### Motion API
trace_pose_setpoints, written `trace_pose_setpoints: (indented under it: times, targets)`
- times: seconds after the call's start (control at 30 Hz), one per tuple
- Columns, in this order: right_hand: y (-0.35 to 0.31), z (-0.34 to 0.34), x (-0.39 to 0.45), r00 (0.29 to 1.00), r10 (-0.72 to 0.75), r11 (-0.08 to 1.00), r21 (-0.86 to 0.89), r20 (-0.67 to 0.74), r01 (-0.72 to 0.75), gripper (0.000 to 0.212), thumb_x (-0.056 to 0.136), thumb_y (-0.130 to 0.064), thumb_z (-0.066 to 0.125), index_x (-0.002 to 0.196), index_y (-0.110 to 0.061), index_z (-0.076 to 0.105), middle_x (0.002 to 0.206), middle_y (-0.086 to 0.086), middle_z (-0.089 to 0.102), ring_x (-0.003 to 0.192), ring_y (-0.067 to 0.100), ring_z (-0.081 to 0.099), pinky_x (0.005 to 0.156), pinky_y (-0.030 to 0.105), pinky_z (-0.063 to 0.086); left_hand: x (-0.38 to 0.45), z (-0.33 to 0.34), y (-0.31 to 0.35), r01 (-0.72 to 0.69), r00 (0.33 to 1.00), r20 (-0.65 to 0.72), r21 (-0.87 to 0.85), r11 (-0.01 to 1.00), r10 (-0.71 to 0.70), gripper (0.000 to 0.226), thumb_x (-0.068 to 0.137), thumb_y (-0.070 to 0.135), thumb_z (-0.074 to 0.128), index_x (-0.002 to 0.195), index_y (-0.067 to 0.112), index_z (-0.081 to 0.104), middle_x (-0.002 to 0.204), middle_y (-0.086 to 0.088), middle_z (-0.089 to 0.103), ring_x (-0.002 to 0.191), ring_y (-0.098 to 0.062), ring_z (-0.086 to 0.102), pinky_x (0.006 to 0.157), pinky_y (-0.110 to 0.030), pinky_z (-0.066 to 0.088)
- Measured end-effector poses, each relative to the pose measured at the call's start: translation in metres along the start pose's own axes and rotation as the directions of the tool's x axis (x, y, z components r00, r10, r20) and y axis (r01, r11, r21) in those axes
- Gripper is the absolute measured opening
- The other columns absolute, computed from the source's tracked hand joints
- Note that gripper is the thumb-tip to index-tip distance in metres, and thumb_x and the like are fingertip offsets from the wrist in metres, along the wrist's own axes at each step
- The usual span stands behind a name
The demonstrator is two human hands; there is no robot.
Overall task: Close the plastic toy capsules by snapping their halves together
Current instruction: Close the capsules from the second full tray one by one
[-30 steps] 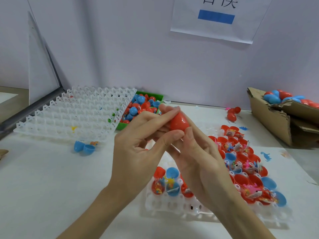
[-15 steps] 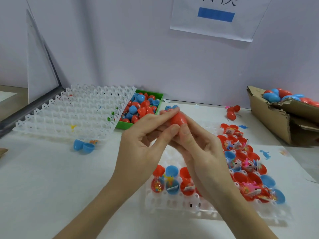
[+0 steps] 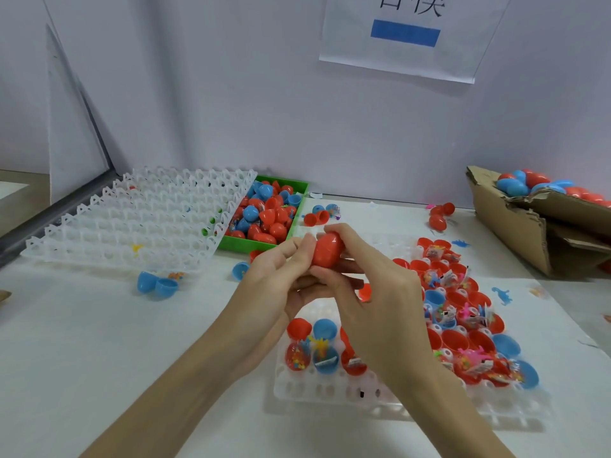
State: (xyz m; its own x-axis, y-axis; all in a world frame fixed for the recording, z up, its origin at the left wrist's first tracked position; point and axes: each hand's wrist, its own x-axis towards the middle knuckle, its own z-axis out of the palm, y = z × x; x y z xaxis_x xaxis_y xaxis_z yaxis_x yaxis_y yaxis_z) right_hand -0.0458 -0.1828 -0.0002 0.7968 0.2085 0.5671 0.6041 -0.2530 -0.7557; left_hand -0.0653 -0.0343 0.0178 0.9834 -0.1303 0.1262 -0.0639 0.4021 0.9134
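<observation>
**Both hands clasp red capsule above desk**

A person's left hand (image 3: 284,285) and right hand (image 3: 380,292) each keep a pinching grip on a red capsule (image 3: 327,251), held in the air over a white desk (image 3: 99,342). A clear tray (image 3: 330,391) of open, toy-filled capsule halves (image 3: 456,325) lies at 5 o'clock from it. A green bin (image 3: 297,190) of capsules sits at 11 o'clock, a cardboard box (image 3: 515,233) at 3 o'clock.
</observation>
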Motion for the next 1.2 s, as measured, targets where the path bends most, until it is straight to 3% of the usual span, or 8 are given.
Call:
trace_pose_setpoints:
  times: [0.17,0.43,0.53,0.6,0.77,0.83,0.97,1.2]
  targets:
    - [0.005,-0.006,0.005,0.998,0.042,0.998,-0.054,0.055,-0.039,0.024,0.096,-0.031,0.063,0.119,-0.036,0.066,0.089,-0.021,0.07,0.087,0.003,0.07,0.076,0.024,0.058,0.001,-0.002,-0.006,0.023,1.0,-0.003,0.064,0.998,-0.023,0.045,0.101,0.038,0.051,0.121,0.001,0.068,0.11,-0.02,0.077,0.106,-0.028,0.076,0.084,-0.027,0.061]
    - [-0.001,-0.034,0.023,0.971,0.235,0.967,-0.112,0.036,-0.229,0.045,0.099,-0.039,0.064,0.143,-0.029,0.058,0.112,-0.014,0.07,0.098,-0.003,0.067,0.081,0.014,0.055,0.007,-0.018,-0.005,0.007,0.977,-0.213,0.129,0.992,0.021,0.055,0.099,0.055,0.049,0.118,0.007,0.067,0.091,-0.029,0.074,0.071,-0.035,0.072,0.059,-0.03,0.061]
    - [0.004,-0.089,0.059,0.859,0.512,0.747,0.499,-0.012,-0.439,0.04,0.096,-0.026,0.067,0.13,-0.006,0.065,0.102,0.001,0.071,0.086,0.01,0.07,0.079,0.022,0.057,0.011,-0.022,-0.004,-0.04,0.96,-0.271,0.088,0.995,0.063,0.053,0.099,0.049,0.053,0.106,0.0,0.07,0.085,-0.031,0.072,0.064,-0.032,0.07,0.051,-0.029,0.058]
    - [0.005,-0.134,0.081,0.849,0.521,0.537,0.807,-0.089,-0.246,0.03,0.096,-0.017,0.063,0.122,-0.001,0.066,0.107,0.009,0.07,0.093,0.017,0.068,0.087,0.027,0.058,0.011,-0.021,-0.003,-0.038,0.96,-0.273,0.085,0.996,0.06,0.051,0.097,0.048,0.055,0.097,0.0,0.073,0.083,-0.032,0.07,0.063,-0.033,0.069,0.05,-0.029,0.058]
    - [0.024,-0.17,0.096,0.727,0.673,0.263,0.963,-0.137,-0.062,0.041,0.111,-0.019,0.037,0.148,0.0,0.041,0.154,0.015,0.048,0.143,0.028,0.046,0.107,0.037,0.048,0.008,-0.016,-0.001,-0.025,0.974,-0.222,0.13,0.991,0.053,0.049,0.098,0.045,0.053,0.081,0.005,0.077,0.079,-0.031,0.069,0.06,-0.033,0.066,0.046,-0.029,0.055]
    - [0.031,-0.159,0.082,0.791,0.607,0.554,0.752,-0.07,-0.359,0.036,0.111,-0.019,0.036,0.142,-0.009,0.051,0.139,0.008,0.064,0.137,0.024,0.053,0.104,0.036,0.048,0.008,-0.015,0.0,-0.021,0.976,-0.21,0.139,0.99,0.05,0.049,0.099,0.044,0.053,0.08,0.007,0.077,0.078,-0.031,0.068,0.059,-0.033,0.066,0.046,-0.029,0.054]
    - [0.046,-0.138,0.06,0.862,0.484,0.868,0.211,-0.153,-0.45,0.022,0.104,-0.009,0.056,0.108,-0.017,0.076,0.105,0.001,0.078,0.095,0.016,0.075,0.077,0.023,0.06,0.006,-0.014,0.003,-0.017,0.98,-0.194,0.173,0.985,0.051,0.049,0.101,0.043,0.052,0.079,0.008,0.077,0.077,-0.028,0.069,0.06,-0.031,0.066,0.047,-0.029,0.054]
    - [0.041,-0.112,0.054,0.905,0.411,0.713,-0.656,0.106,-0.247,0.022,0.101,-0.014,0.062,0.117,-0.021,0.075,0.11,-0.003,0.074,0.083,0.003,0.063,0.067,0.007,0.046,0.002,-0.011,0.004,-0.015,0.984,-0.171,0.205,0.979,0.051,0.048,0.104,0.038,0.05,0.076,0.01,0.077,0.075,-0.024,0.07,0.06,-0.028,0.066,0.049,-0.028,0.054]
